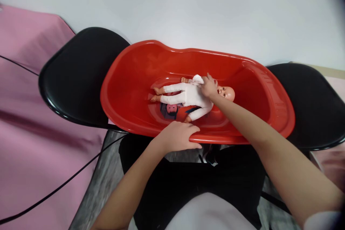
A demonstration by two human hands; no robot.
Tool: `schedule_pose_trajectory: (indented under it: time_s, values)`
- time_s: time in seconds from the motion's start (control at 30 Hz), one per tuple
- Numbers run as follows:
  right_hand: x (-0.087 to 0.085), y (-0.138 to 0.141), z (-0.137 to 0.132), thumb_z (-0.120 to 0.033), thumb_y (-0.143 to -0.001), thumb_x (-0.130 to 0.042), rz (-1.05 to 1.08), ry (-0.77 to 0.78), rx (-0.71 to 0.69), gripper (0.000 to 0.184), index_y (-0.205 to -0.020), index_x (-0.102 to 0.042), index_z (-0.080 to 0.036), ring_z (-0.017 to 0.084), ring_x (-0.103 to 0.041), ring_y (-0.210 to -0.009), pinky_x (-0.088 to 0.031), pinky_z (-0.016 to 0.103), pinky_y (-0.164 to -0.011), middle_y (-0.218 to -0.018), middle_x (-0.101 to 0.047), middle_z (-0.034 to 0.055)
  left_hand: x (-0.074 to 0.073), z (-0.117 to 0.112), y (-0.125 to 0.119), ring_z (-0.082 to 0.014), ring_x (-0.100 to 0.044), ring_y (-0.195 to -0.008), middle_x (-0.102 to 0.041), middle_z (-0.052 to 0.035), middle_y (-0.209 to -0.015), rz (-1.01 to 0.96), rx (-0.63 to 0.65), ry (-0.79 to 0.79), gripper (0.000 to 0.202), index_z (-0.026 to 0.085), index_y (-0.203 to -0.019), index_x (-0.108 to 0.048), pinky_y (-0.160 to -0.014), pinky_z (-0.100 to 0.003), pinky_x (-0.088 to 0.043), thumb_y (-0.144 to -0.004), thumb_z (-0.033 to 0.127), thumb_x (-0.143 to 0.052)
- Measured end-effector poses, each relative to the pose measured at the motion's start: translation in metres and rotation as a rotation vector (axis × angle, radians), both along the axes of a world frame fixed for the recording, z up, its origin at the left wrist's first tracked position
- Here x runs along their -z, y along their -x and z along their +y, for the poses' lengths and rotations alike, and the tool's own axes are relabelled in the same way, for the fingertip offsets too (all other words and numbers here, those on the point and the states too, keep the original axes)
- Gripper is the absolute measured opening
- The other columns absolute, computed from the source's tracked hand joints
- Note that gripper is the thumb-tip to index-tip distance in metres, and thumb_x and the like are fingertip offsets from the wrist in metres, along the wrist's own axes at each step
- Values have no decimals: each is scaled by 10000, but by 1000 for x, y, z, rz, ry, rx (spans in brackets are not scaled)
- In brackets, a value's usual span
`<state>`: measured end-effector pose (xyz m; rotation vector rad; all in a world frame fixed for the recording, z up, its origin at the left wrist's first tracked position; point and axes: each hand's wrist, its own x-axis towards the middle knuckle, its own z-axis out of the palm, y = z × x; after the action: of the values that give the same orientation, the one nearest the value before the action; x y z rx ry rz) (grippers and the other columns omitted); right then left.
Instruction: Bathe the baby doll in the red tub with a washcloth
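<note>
A red plastic baby tub [134, 64] rests across two black chair seats. Inside it lies a baby doll [185, 95] in a white suit, on its back, bald head to the right and feet to the left. My right hand [208, 87] reaches into the tub and pinches the white cloth at the doll's far shoulder, fingers closed on it. My left hand [178, 136] rests on the tub's near rim, fingers curled over the edge. A coloured picture [172, 110] shows on the tub floor under the doll.
Black chair seats stand at the left [78, 75] and right [309, 104] under the tub. Pink cloth [35, 133] covers the left side, with a black cable [61, 185] running across it. A white wall is behind. My dark lap is below the tub.
</note>
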<state>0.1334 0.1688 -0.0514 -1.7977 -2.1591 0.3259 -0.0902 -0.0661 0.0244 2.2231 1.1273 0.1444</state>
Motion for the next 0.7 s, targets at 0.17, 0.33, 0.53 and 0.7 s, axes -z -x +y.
schedule_pose_trajectory:
  time_s: [0.17,0.33,0.53,0.7]
  values:
    - [11,48,-15,-217,-1070,-441,-82,118,-33,498,-1539,-604,-175,374,-366,-1670,-176,777,-1338,-1759,-456,210,2,-1,0,-342,-771,-1241,-794,-69,-1378,-4,9,-7,554,237,-1413,-760,-979,-413,-595,-1011,617,-787]
    - [29,94,-22,-254,-1074,-440,-10,97,-183,582,-1647,-505,-177,362,-393,-1640,-150,744,-1348,-1742,-477,204,9,-3,0,-331,-792,-1177,-804,-72,-1344,-17,-20,-82,496,262,-1354,-784,-933,-399,-604,-994,603,-804]
    - [49,152,-23,-269,-1080,-490,24,70,-328,463,-1500,-651,-161,374,-411,-1628,-206,663,-1351,-1722,-504,205,9,-5,-1,-334,-790,-1164,-825,-61,-1244,-51,-20,-107,444,261,-1290,-801,-895,-410,-619,-984,582,-819]
    - [40,183,-23,-285,-1087,-523,235,257,-512,393,-1408,-700,-143,283,-583,-1468,-387,447,-1303,-1580,-662,155,8,-6,-1,-319,-782,-1177,-824,-49,-1206,-47,-7,-113,432,256,-1253,-787,-950,-405,-612,-974,582,-844]
